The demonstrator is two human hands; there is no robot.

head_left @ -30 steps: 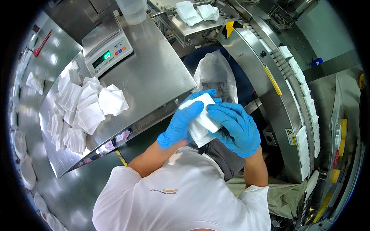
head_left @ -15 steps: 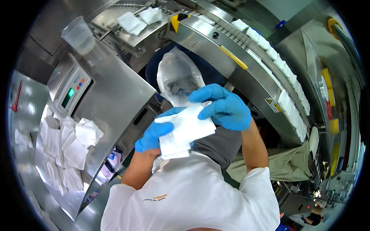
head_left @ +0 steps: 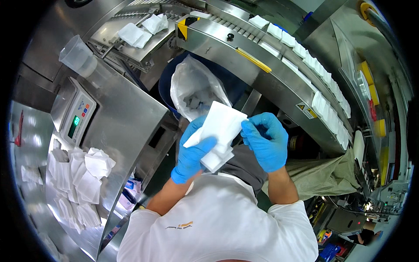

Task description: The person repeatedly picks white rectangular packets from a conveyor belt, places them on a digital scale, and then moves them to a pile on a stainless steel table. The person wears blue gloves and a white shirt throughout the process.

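Note:
Both hands wear blue gloves, in front of my chest. My left hand (head_left: 195, 148) is closed round a small stack of folded white wipes (head_left: 222, 124), its thumb lying across the front. The layers are fanned unevenly, with lower corners sticking out beneath. My right hand (head_left: 266, 142) has its fingers curled and its fingertips pinched at the stack's right edge. Just beyond the hands, a translucent plastic bag (head_left: 192, 83) with grey and whitish scraps inside lines a dark blue bin (head_left: 235, 83).
On the steel table (head_left: 126, 118) at left stand a digital scale (head_left: 77, 115), a clear plastic jug (head_left: 78, 56) and a pile of folded white wipes (head_left: 78, 183). A conveyor (head_left: 262, 83) carrying rows of white wipes curves across the far right. A greenish cloth (head_left: 323, 174) hangs below it.
The stack now stands more upright in my left hand. My right hand has moved from over its top to its right edge, fingers curling in. The whole view has shifted slightly.

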